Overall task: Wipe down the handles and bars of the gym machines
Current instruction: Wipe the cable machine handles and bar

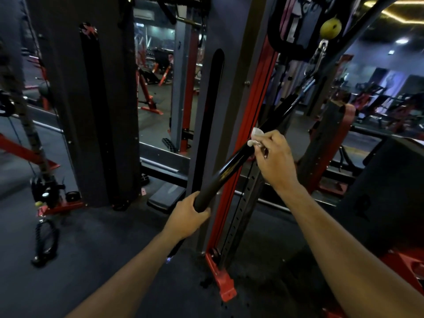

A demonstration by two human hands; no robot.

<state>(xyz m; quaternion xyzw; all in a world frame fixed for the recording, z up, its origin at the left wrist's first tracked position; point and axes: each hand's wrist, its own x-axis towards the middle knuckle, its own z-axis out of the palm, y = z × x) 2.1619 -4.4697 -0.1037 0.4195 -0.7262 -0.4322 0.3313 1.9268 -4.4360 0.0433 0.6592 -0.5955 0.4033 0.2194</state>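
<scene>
Glossy black metal bar [231,167] is slanting up across the red upright [250,125]; I'm gripping its lower end in my left hand [187,216], right hand [274,157] fingers pinching a white cloth [255,136] on it, ideally wrapping fully.

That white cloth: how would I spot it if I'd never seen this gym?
Find the red upright post in the middle, then the glossy black bar slanting across it. Partway up that bar, the right hand pinches a small crumpled white cloth against it, the only white thing among dark metal.
</scene>
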